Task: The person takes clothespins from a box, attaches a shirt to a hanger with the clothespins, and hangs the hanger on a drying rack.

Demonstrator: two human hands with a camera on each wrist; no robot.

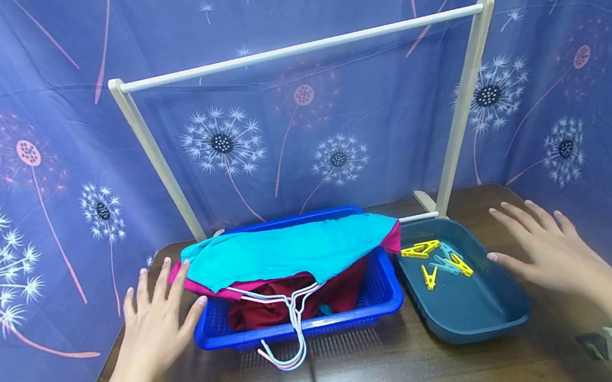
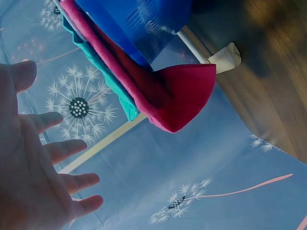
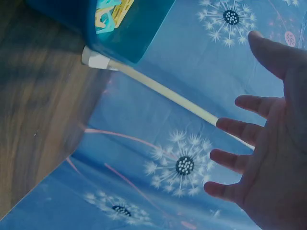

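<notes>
In the head view my left hand (image 1: pixel 153 327) hovers at the left of a blue basket (image 1: pixel 350 320), fingers spread and holding nothing. Across the basket lie a turquoise garment (image 1: pixel 284 248) and a magenta one (image 1: pixel 203 286) under it, with dark red cloth (image 1: pixel 263 311) below. White clothes hangers (image 1: pixel 298 326) stick out of them, hooks hanging over the basket's front. My right hand (image 1: pixel 563 255), also spread and holding nothing, is right of a dark teal tray (image 1: pixel 470 317). Yellow clothespins (image 1: pixel 430 277) and light blue clothespins (image 1: pixel 444 265) lie in that tray.
Behind the basket and tray stands a wooden rack with a white top bar (image 1: pixel 300 48) and two posts (image 1: pixel 460 115). A blue dandelion-print cloth (image 1: pixel 304 127) surrounds the brown table (image 1: pixel 363 375) at the back and sides.
</notes>
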